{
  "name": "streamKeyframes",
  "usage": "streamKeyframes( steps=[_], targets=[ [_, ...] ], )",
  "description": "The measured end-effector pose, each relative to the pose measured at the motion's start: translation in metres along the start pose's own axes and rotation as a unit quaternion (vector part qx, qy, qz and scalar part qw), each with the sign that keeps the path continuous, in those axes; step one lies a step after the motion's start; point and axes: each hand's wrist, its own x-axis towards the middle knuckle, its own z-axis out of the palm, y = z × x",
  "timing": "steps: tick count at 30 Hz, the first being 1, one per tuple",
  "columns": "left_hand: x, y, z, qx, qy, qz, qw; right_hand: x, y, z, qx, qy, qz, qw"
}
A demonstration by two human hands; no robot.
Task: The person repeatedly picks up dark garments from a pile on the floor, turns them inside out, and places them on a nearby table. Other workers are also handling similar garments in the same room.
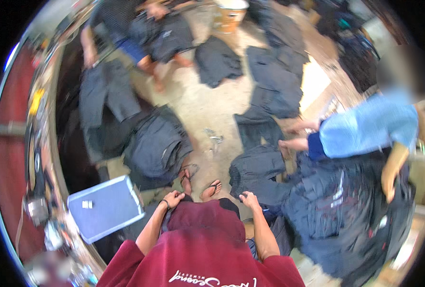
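Note:
My left hand (pixel 174 198), with a dark band on its wrist, is closed beside my left thigh, next to dark cloth. On the other side, my right hand (pixel 249 199) is closed too, with a small dark bit showing at its fingertips. What either hand holds, if anything, I cannot make out. Ahead of my left hand lies a thick stack of dark garments (pixel 159 143). Nearest my right hand is another pile of dark garments (pixel 256 173). My feet in flip-flops (pixel 211 190) stand on the floor between these piles.
A grey-blue tray (pixel 105 208) with a small white item is at left. A large dark garment heap (pixel 322 210) spreads at right, beside a person in light blue (pixel 365 126). Another person (pixel 112 24) is at the far left near dark trousers (pixel 106 93). A bucket (pixel 230 16) stands far off.

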Motion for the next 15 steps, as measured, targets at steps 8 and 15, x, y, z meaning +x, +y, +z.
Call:
streamKeyframes(
  steps=[8, 15],
  targets=[
    [-0.081, -0.137, 0.139, -0.236, 0.245, -0.301, 0.891, 0.044, -0.065, 0.009, -0.042, -0.103, -0.127, 0.986],
    [-0.13, -0.182, 0.234, -0.373, 0.28, -0.45, 0.761, 0.061, -0.111, -0.023, -0.156, -0.179, -0.149, 0.96]
  ],
)
